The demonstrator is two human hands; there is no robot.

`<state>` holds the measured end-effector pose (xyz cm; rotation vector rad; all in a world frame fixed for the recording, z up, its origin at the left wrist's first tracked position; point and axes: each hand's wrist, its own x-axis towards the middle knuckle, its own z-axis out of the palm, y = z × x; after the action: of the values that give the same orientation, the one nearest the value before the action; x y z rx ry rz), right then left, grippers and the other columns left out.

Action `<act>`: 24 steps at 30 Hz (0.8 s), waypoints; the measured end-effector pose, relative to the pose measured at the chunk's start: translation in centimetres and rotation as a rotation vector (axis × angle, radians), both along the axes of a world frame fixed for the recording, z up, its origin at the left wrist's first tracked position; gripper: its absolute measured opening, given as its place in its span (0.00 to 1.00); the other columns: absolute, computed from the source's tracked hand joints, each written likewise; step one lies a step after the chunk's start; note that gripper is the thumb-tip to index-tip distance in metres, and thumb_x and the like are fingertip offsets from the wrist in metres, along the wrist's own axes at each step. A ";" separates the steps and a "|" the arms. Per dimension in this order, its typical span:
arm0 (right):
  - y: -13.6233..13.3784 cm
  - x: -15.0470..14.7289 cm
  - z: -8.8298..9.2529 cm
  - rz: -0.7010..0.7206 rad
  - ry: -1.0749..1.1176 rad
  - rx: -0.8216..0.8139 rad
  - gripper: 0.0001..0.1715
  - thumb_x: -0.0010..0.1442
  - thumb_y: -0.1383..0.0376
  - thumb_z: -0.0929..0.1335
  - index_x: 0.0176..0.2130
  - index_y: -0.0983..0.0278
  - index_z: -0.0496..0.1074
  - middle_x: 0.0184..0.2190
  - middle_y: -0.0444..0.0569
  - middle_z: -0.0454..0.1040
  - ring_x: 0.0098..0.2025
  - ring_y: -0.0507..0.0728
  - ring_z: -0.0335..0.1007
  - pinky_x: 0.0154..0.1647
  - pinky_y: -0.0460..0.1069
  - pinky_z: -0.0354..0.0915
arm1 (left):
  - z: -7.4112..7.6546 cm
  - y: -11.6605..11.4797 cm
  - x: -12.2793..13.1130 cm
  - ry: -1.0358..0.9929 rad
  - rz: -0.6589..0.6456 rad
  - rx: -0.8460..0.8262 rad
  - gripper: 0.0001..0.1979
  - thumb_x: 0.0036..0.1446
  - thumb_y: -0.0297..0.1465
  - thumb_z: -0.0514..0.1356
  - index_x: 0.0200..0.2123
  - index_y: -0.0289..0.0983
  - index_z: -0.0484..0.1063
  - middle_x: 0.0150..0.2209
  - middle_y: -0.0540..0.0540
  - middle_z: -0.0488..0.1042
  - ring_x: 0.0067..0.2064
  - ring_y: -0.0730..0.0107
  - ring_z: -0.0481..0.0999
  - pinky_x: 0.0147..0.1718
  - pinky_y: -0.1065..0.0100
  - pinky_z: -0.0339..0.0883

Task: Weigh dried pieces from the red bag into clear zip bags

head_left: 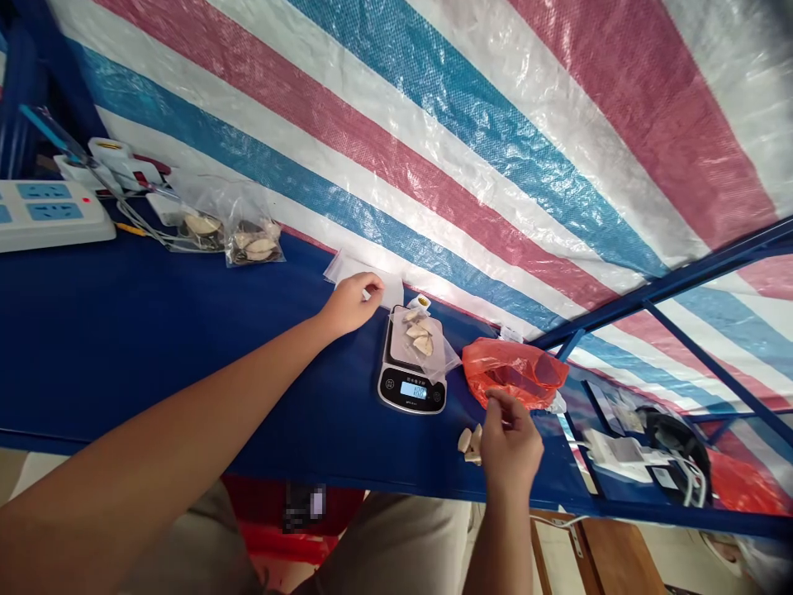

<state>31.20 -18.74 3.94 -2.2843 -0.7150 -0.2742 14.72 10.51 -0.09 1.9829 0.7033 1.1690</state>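
Note:
My left hand [352, 302] reaches across the blue table and pinches the edge of a stack of small clear plastic bags [389, 287] by the striped tarp. A small digital scale [412, 373] with a lit display sits just right of it, with a clear bag of pale slices [421, 338] on its platform. My right hand [509, 444] hovers near the table's front edge with fingers loosely curled, next to a few loose pale slices [470, 443]. An open red plastic bag [514, 372] lies just beyond that hand.
Two filled clear bags [230, 231] lie at the far left beside a white power strip [46, 214] and a bag sealer [127, 161]. A blue metal frame [681, 281] rises at right, with a charger and cables [657, 450] below. The striped tarp [471, 124] backs the table.

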 end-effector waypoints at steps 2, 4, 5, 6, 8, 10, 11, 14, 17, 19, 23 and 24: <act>-0.8 3.0 0.5 -0.015 -0.061 -0.106 0.21 0.62 0.58 0.63 0.44 0.63 0.81 0.40 0.57 0.83 0.40 0.65 0.79 0.41 0.54 0.68 | -0.4 0.7 -0.1 -0.013 0.049 -0.095 0.06 0.59 0.33 0.57 0.35 0.38 0.73 0.38 0.45 0.80 0.41 0.63 0.78 0.39 0.65 0.70; -0.5 6.3 1.0 0.093 -0.140 -0.248 0.21 0.62 0.63 0.61 0.45 0.66 0.80 0.46 0.60 0.82 0.48 0.66 0.78 0.48 0.54 0.68 | -0.7 1.0 -0.1 -0.014 0.082 -0.138 0.07 0.58 0.34 0.58 0.35 0.39 0.73 0.38 0.45 0.80 0.40 0.63 0.78 0.41 0.64 0.70; 0.0 7.9 1.2 0.173 -0.179 -0.342 0.22 0.62 0.67 0.60 0.44 0.68 0.80 0.49 0.61 0.80 0.52 0.65 0.76 0.52 0.54 0.67 | -0.8 1.1 -0.1 -0.010 0.087 -0.144 0.07 0.58 0.35 0.58 0.34 0.39 0.73 0.38 0.46 0.80 0.40 0.63 0.78 0.42 0.64 0.70; 0.7 9.3 1.3 0.240 -0.206 -0.430 0.22 0.62 0.70 0.58 0.44 0.68 0.79 0.50 0.62 0.80 0.54 0.64 0.75 0.54 0.54 0.66 | -0.9 1.1 -0.1 -0.005 0.084 -0.145 0.07 0.57 0.35 0.58 0.34 0.39 0.73 0.38 0.46 0.80 0.40 0.63 0.77 0.43 0.63 0.70; 2.2 11.3 1.3 0.306 -0.216 -0.526 0.21 0.63 0.71 0.58 0.43 0.68 0.79 0.47 0.61 0.81 0.51 0.63 0.76 0.51 0.52 0.66 | -0.9 0.9 0.0 0.003 0.064 -0.142 0.07 0.57 0.36 0.58 0.34 0.39 0.73 0.37 0.46 0.80 0.39 0.63 0.77 0.43 0.63 0.70; 3.7 12.4 0.9 0.332 -0.200 -0.567 0.17 0.65 0.69 0.61 0.41 0.67 0.79 0.42 0.58 0.82 0.45 0.62 0.77 0.46 0.51 0.66 | -0.8 0.7 -0.1 0.005 0.044 -0.143 0.07 0.56 0.36 0.58 0.33 0.39 0.73 0.36 0.46 0.80 0.39 0.63 0.77 0.44 0.63 0.71; 4.2 12.7 0.5 0.342 -0.193 -0.584 0.14 0.65 0.68 0.63 0.41 0.66 0.79 0.41 0.57 0.82 0.44 0.61 0.78 0.44 0.50 0.66 | -0.7 0.7 -0.1 0.005 0.038 -0.146 0.07 0.56 0.35 0.58 0.32 0.39 0.73 0.36 0.46 0.80 0.39 0.63 0.77 0.44 0.63 0.71; 4.9 13.0 -0.6 0.336 -0.180 -0.616 0.11 0.64 0.67 0.66 0.42 0.65 0.79 0.41 0.54 0.82 0.42 0.59 0.78 0.41 0.48 0.64 | -0.5 0.5 -0.2 0.008 0.034 -0.162 0.06 0.55 0.34 0.59 0.32 0.39 0.73 0.35 0.47 0.80 0.37 0.64 0.77 0.44 0.63 0.71; 4.8 13.1 -1.5 0.286 -0.168 -0.629 0.13 0.64 0.69 0.65 0.43 0.65 0.80 0.41 0.54 0.82 0.42 0.59 0.78 0.40 0.48 0.64 | -0.4 0.5 -0.3 0.013 0.033 -0.181 0.06 0.55 0.34 0.59 0.32 0.39 0.73 0.34 0.47 0.79 0.36 0.65 0.76 0.43 0.64 0.71; 4.7 13.2 -1.5 0.259 -0.156 -0.633 0.15 0.64 0.68 0.64 0.44 0.65 0.80 0.41 0.55 0.82 0.42 0.60 0.78 0.40 0.48 0.64 | -0.3 0.4 -0.3 0.020 0.029 -0.188 0.06 0.55 0.34 0.59 0.32 0.39 0.73 0.34 0.47 0.79 0.35 0.65 0.76 0.42 0.64 0.71; 5.0 14.0 -0.6 0.229 -0.128 -0.639 0.18 0.65 0.68 0.61 0.42 0.65 0.80 0.41 0.56 0.82 0.42 0.60 0.78 0.40 0.47 0.65 | -0.3 0.4 -0.3 0.026 0.029 -0.195 0.05 0.55 0.34 0.59 0.32 0.39 0.73 0.33 0.48 0.78 0.35 0.66 0.76 0.41 0.64 0.71; 5.3 14.3 -0.4 0.225 -0.124 -0.642 0.20 0.65 0.69 0.60 0.42 0.66 0.80 0.40 0.57 0.81 0.42 0.60 0.78 0.41 0.48 0.65 | -0.4 0.5 -0.3 0.026 0.030 -0.200 0.05 0.55 0.33 0.59 0.32 0.39 0.73 0.33 0.48 0.78 0.35 0.66 0.76 0.41 0.65 0.71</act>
<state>45.54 -13.44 3.55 -2.7618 -1.2564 -0.0825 14.41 10.99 -0.50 1.8289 0.8328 1.0487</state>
